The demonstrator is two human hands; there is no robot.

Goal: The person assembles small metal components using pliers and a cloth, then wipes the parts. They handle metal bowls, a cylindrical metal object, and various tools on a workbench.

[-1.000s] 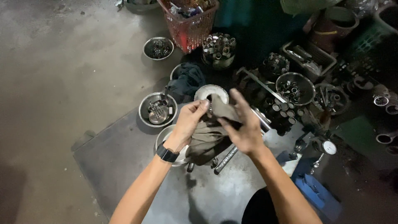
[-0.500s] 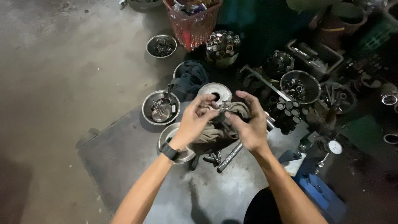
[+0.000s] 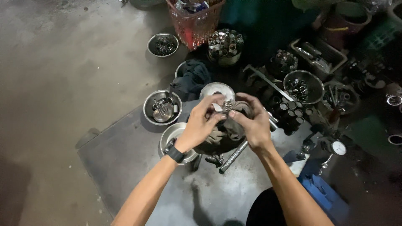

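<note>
Both hands meet over the floor mat [image 3: 125,159]. The left hand [image 3: 200,125] and right hand [image 3: 251,123] each have their grip closed on a dark rag [image 3: 224,136], with a small metal part [image 3: 227,105] pinched between the fingertips at its top. Just left of the left grip sits a steel bowl [image 3: 162,108] of parts; under the rag lies a steel rod [image 3: 233,157]

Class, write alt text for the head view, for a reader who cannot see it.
Two bare hands, left and right, hold a small metal part wrapped in a dark rag. Below them on a grey mat sit steel bowls of metal parts, with a red basket behind.
</note>
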